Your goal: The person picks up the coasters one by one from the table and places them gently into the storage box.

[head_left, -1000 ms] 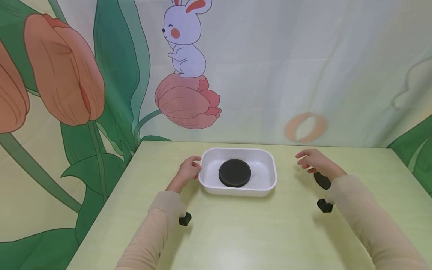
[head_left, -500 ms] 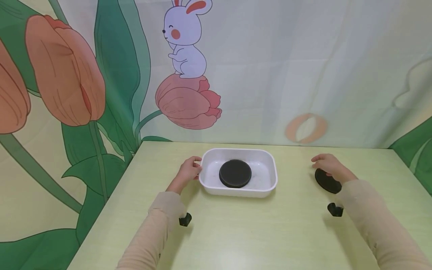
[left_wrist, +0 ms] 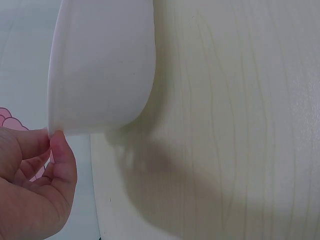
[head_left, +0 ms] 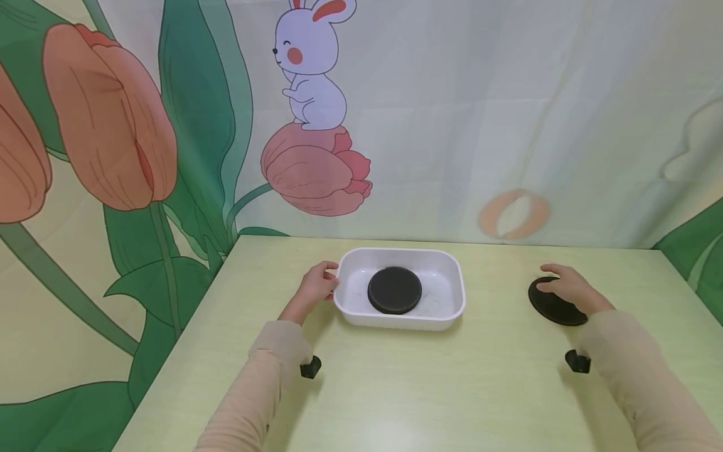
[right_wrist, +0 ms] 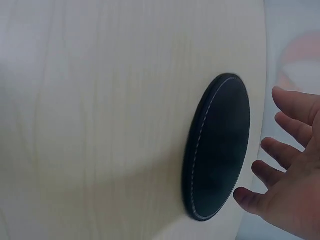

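A white rectangular plastic tray (head_left: pixel 435 321) stands on the table, and my left hand (head_left: pixel 316 284) pinches its left rim between thumb and fingers. The left wrist view shows the grip at the rim of the tray's wall (left_wrist: pixel 105 65). Inside the tray lies a round black disc (head_left: pixel 394 290), thick at its edge. On the right, a round black leather coaster (right_wrist: pixel 217 150) with pale stitching lies flat on the table. My right hand (head_left: pixel 573 290) hovers over this coaster with fingers spread and nothing held, overlapping its right part in the head view.
The light wood-grain table (head_left: pixel 395 389) meets a printed curtain (head_left: pixel 429 125) with a rabbit and tulips along its back edge. Black wrist-camera parts (head_left: pixel 578 361) hang below both sleeves.
My right hand has moved right and a little toward me, from beside the tray to over the coaster, uncovering more of it. My left hand and the tray have stayed put.
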